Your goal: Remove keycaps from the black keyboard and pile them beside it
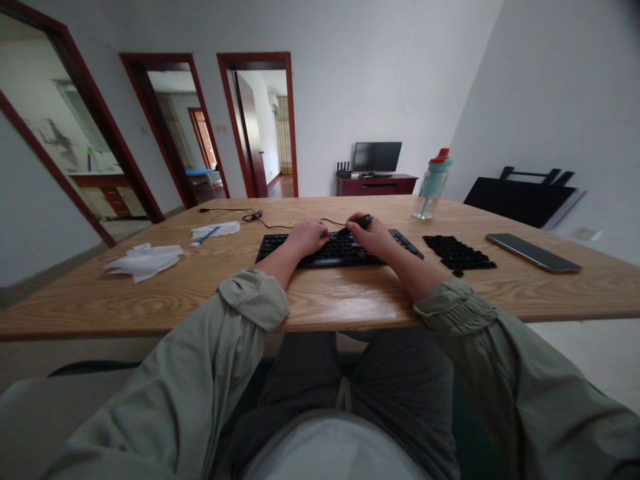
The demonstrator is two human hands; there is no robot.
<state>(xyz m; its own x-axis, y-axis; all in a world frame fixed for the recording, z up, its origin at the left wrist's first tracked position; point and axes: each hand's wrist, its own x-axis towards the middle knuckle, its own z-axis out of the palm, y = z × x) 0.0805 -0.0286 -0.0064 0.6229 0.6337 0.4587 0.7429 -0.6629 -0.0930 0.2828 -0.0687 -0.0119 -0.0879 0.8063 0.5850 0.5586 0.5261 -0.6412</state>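
Observation:
A black keyboard (345,260) lies across the table in front of me, many of its keys hidden under my hands. My right hand (373,237) is closed round a black-handled tool (365,220), whose dark tip slants down to the left over the keys; its exact kind is not clear. On the left part of the keyboard rests my left hand (307,237), fingers curled together near the tool's tip. Whatever those fingers may hold is hidden. Right of the keyboard, loose black keycaps (460,252) are laid out in a close-set patch.
A phone (533,252) lies at the right, with a water bottle (431,183) standing behind the keycaps. On the left are crumpled white tissues (145,261) and a blue stick-like item (206,235) on another tissue. The keyboard's cable (253,215) coils at the back.

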